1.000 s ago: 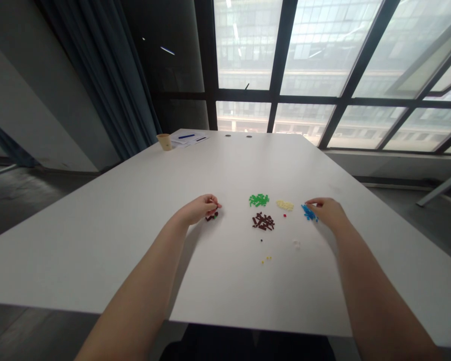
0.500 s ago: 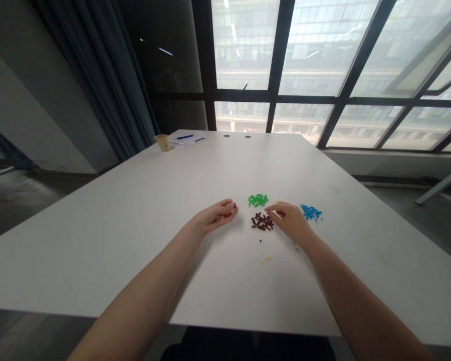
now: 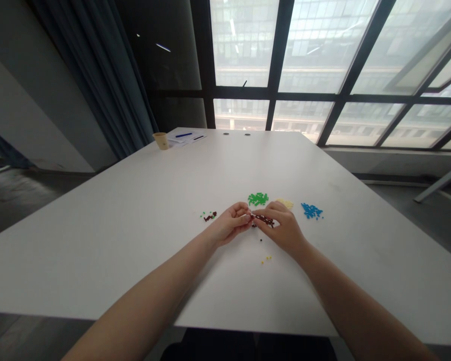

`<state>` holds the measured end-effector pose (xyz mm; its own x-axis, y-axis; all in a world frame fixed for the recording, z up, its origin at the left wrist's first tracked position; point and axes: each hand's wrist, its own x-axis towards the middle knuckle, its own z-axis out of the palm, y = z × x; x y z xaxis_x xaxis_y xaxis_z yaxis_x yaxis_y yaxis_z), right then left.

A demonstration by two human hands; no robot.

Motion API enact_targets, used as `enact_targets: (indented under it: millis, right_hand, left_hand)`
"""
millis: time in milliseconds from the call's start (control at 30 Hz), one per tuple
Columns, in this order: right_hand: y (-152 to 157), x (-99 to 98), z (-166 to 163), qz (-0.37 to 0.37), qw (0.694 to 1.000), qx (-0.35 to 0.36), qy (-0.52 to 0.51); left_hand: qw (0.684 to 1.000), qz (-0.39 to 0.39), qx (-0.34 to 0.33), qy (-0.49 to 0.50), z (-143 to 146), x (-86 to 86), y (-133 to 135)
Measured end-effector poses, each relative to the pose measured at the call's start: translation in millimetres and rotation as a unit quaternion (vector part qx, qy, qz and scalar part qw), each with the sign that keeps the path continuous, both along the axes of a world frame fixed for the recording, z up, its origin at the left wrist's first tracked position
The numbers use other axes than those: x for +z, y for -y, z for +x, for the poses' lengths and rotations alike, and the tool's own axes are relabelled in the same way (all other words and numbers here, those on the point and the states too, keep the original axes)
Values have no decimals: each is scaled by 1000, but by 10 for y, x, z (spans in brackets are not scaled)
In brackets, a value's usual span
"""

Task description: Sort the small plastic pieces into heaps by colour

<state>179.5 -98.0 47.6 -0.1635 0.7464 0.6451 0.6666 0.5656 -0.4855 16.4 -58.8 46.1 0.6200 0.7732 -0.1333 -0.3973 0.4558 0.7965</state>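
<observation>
together, left hand (image 3: 231, 226) and right hand (image 3: 282, 229) meet at the brown pile (image 3: 265, 219), fingers pinched, their catch too small to tell.

a single head-worn camera looks forward and down across the table (image 3: 135, 225) toward the windows (image 3: 323, 45).

Both my forearms (image 3: 165, 286) are bare from seven and five o'clock up to left hand (image 3: 231, 225) and right hand (image 3: 281, 228); a dark garment (image 3: 248, 348) shows at six o'clock.
</observation>
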Motion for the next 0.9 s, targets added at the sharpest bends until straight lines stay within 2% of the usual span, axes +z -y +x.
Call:
enact_targets:
  millis: [200, 433, 700, 767, 833, 867, 900]
  right_hand:
    - [15, 18, -8, 8, 1000, 5, -5]
    - [12, 53, 27, 17, 1000, -1, 0]
    - [28, 43, -17, 9, 1000, -8, 16]
    - [18, 54, 1, 12, 1000, -11, 23]
    - [-13, 64, 75, 19, 999, -30, 35]
    - [-35, 67, 135, 18, 998, -48, 46]
    - [-60, 66, 207, 10, 996, -72, 61]
  left_hand:
    - [1000, 8, -16, 1, -4, -45, -12]
    - [994, 11, -100, -49, -31, -177, -74]
    - [993, 28, -92, -71, -11, -184, -46]
    - [990, 55, -90, -96, -27, -146, -55]
    - [975, 128, -77, -167, -95, -75, -99]
    - [955, 184, -59, -225, -153, -33, -137]
    - [916, 255, -36, -307, -225, 6, -185]
